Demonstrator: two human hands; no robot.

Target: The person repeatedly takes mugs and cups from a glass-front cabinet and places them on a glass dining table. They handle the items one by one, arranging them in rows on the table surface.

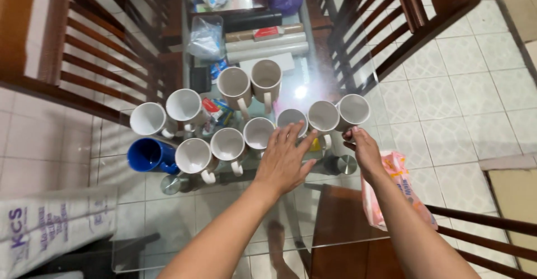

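A glass table (313, 212) carries a cluster of white mugs, and both hands work at its near right end. The left hand (284, 158) lies spread, fingers well apart and palm down, its fingertips touching the rim of one white mug (291, 119) in the front row; it grips nothing. The right hand (363, 150) is closed in a pinch at the handle side of the end mug (353, 110), the rightmost of the row, which stands near the table's right edge and touches its neighbour (323, 116). More white mugs stand to the left, along with a blue mug (148, 156) lying on its side, its mouth towards the camera. Rolls (267, 47) and plastic bags (206, 35) sit at the far end, wooden chairs (89, 49) flank the table, and a pink packet (391, 186) lies below the right wrist. The mugs look ceramic: stiff, fairly heavy for their size, glazed and likely slippery, and apt to chip against each other or against the glass top. The handle is probably the surest hold; failing that, a wrap round the body. They stand tightly packed, so lifting one straight up seems safer than sliding it.
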